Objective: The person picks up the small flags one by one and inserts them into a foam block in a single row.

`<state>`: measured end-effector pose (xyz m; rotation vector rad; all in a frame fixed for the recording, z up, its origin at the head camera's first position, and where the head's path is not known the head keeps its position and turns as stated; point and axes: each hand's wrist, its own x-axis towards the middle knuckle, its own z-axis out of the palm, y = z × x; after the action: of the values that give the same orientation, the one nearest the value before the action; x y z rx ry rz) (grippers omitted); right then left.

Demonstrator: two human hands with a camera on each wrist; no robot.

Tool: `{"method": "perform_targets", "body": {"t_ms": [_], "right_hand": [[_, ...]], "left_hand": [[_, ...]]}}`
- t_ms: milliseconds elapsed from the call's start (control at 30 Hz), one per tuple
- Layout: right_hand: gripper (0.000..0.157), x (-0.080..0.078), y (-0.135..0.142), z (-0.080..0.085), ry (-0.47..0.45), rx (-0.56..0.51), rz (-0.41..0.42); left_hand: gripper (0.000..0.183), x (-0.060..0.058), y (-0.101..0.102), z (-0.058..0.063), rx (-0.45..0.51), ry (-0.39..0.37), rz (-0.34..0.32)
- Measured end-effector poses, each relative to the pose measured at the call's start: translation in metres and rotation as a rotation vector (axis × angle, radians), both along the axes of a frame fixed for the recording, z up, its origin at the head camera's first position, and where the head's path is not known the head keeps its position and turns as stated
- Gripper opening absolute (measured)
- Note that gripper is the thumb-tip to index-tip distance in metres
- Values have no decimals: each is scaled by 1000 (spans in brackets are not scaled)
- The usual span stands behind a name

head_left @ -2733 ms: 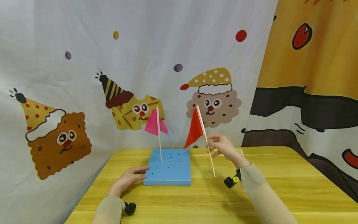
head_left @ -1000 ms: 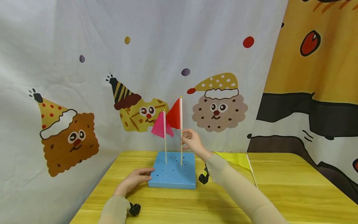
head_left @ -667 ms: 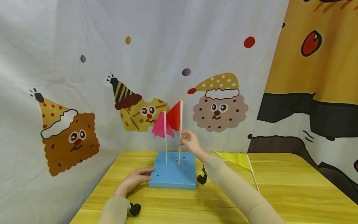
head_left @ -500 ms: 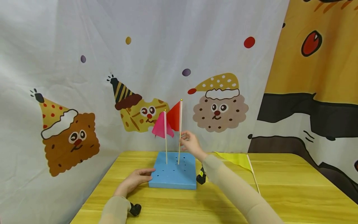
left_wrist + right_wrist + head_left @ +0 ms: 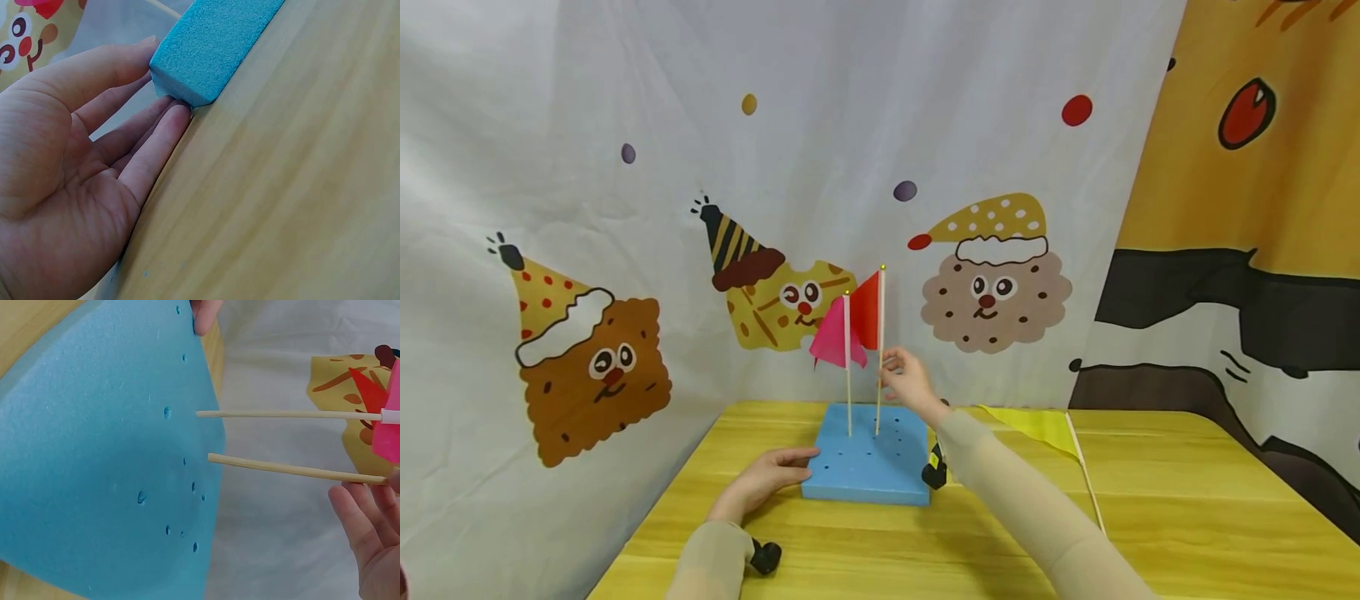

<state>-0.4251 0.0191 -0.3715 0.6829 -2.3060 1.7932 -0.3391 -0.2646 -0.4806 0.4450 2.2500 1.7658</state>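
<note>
A blue foam board (image 5: 865,479) with several small holes lies on the table. My left hand (image 5: 766,481) rests at its left side; in the left wrist view the fairly straight fingers and thumb touch the foam's corner. A pink flag (image 5: 830,337) stands upright in the board. My right hand (image 5: 912,382) pinches the wooden stick of a red flag (image 5: 867,312), held nearly upright just right of the pink one. In the right wrist view, the red flag's stick (image 5: 281,467) ends at the board's surface; whether it sits in a hole I cannot tell.
A yellow flag (image 5: 1041,427) lies on the wooden table (image 5: 1187,492), right of the board and partly behind the right forearm. A white curtain (image 5: 820,125) with cartoon figures hangs behind the table.
The right hand has carried the red flag left from beside the board to over it and turned it upright. Lately the stick's foot has shifted slightly left. The left hand stays at the board.
</note>
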Motion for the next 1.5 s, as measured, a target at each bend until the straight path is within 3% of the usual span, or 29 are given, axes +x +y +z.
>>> {"method": "perform_targets", "body": {"t_ms": [200, 800, 1233, 1500], "right_hand": [[20, -9, -3, -10, -10, 2, 19], [17, -8, -6, -20, -38, 2, -40], [17, -13, -10, -21, -30, 34, -20], [17, -11, -11, -30, -4, 44, -8]], "left_hand": [[50, 1, 0, 0, 5, -8, 0], [49, 1, 1, -1, -7, 6, 4], [49, -1, 0, 0, -7, 5, 10], [48, 0, 0, -1, -11, 8, 22]]}}
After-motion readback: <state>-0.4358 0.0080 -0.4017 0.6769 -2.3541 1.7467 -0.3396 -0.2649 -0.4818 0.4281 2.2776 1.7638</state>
